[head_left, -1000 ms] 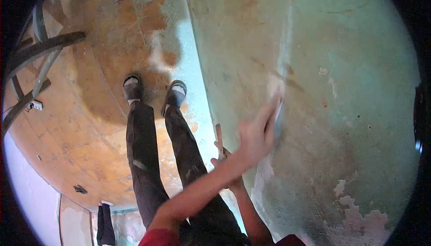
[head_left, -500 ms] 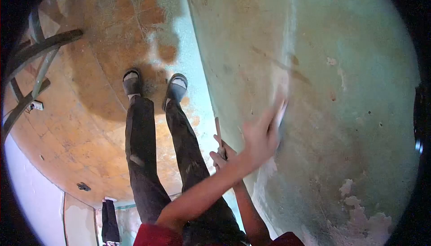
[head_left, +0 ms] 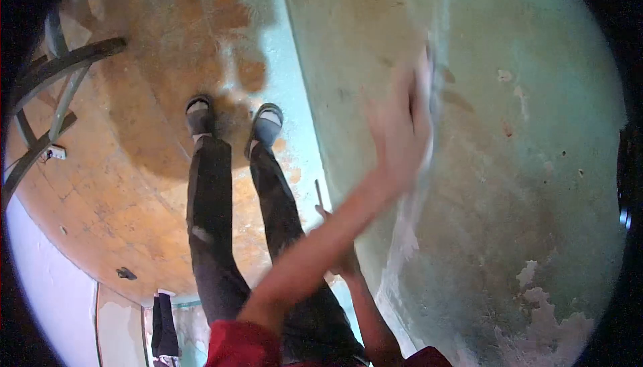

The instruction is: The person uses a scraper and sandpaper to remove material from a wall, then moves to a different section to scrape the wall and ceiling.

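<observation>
My left hand (head_left: 402,126) reaches across to the wall (head_left: 509,199) on the right, blurred by motion. It is closed on a thin flat putty blade (head_left: 429,92), seen nearly edge-on against the wall. A whitish streak of filler (head_left: 408,226) runs along the wall below and above this hand. Lower down, my right hand (head_left: 347,261) is mostly hidden behind my left forearm. From it sticks up a thin flat tool (head_left: 319,194), also seen edge-on; its exact kind cannot be made out.
My sandalled feet (head_left: 266,126) stand on a stained orange floor (head_left: 147,213) beside the wall. A dark curved metal frame (head_left: 67,65) is at the upper left. A small dark object (head_left: 125,273) lies on the floor. Another person's legs (head_left: 164,327) show at lower left.
My left hand has slid up the wall along the streak, carrying the blade farther away from me. My right hand stays low and is now more covered by my left forearm.
</observation>
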Available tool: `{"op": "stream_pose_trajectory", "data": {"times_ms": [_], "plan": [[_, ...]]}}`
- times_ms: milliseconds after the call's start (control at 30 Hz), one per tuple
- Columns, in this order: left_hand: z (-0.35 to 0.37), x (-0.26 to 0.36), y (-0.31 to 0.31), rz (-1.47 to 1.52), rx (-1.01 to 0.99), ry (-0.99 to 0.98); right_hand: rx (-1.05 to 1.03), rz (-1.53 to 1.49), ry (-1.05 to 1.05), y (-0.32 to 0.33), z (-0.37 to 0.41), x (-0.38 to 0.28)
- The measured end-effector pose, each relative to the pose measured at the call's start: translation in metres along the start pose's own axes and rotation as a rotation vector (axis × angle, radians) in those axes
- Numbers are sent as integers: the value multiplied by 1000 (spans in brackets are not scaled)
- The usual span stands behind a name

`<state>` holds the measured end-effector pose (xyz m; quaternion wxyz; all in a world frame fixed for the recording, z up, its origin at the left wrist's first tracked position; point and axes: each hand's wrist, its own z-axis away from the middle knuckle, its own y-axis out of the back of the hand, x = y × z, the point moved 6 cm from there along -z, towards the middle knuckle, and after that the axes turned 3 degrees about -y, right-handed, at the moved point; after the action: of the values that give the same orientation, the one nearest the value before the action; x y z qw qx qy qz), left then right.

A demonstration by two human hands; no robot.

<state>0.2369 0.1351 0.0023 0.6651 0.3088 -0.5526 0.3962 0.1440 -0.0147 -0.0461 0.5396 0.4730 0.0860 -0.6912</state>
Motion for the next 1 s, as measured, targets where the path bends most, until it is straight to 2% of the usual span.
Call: {"op": "stream_pose_trajectory", "data": {"times_ms": [67, 100, 133, 200, 233, 267, 333, 367, 400, 467, 500, 533, 600, 633, 667, 733, 767, 800, 867, 900, 933, 1000], "plan": [[-4, 14, 3, -53, 94, -112, -18, -269, -843, -4, 11, 8], [-6, 22, 3, -64, 141, -161, -40, -282, -952, -4, 13, -1], [-13, 18, 2, -62, 143, -158, -99, -277, -748, -8, 27, 27], [-78, -4, -5, -51, -97, 85, -300, -162, -989, -2, 33, 11], [-124, 6, -8, -86, 144, -197, -239, -145, -979, -2, 25, 4], [-106, 3, -16, -86, 140, -189, -239, -145, -988, -6, 33, 20], [-48, -3, -16, 160, 199, -79, -106, -249, -652, -10, 34, 44], [-32, 14, 1, 44, 172, -302, -104, -271, -814, -7, 27, 29], [-42, 18, 5, 52, 174, -310, -102, -246, -717, -6, 20, 18], [-77, -1, 2, 36, 9, 116, -306, -133, -990, 8, 23, -8], [-125, 4, 3, -72, 150, -92, -265, -163, -1046, 5, 29, -1], [-114, 6, 0, -75, 147, -94, -265, -167, -1046, 5, 29, 13], [-64, -3, -3, 126, 129, 74, -550, 305, 15, -8, 11, 1], [-36, 3, -1, -22, 161, -292, -127, -232, -638, -5, 27, 41], [-45, 8, 0, -9, 166, -298, -142, -223, -617, -6, 32, 44], [-84, 5, 4, 69, 68, 20, -309, 20, -733, 0, 31, 22], [-131, 10, 3, 8, 151, -75, -367, -68, -1018, 7, 28, 2], [-119, 11, 4, 1, 145, -68, -371, -76, -1025, -9, 38, 23], [-79, 9, 2, 110, 82, 151, 226, 352, -55, -10, -4, -21], [-46, 6, -1, 104, 197, -177, -195, -93, -704, 5, 14, 14], [-54, 10, 0, 111, 199, -185, -169, 14, -622, 3, 33, 37], [-91, 3, 8, 26, 73, 75, -344, -111, -1042, 14, 21, -8]]}}
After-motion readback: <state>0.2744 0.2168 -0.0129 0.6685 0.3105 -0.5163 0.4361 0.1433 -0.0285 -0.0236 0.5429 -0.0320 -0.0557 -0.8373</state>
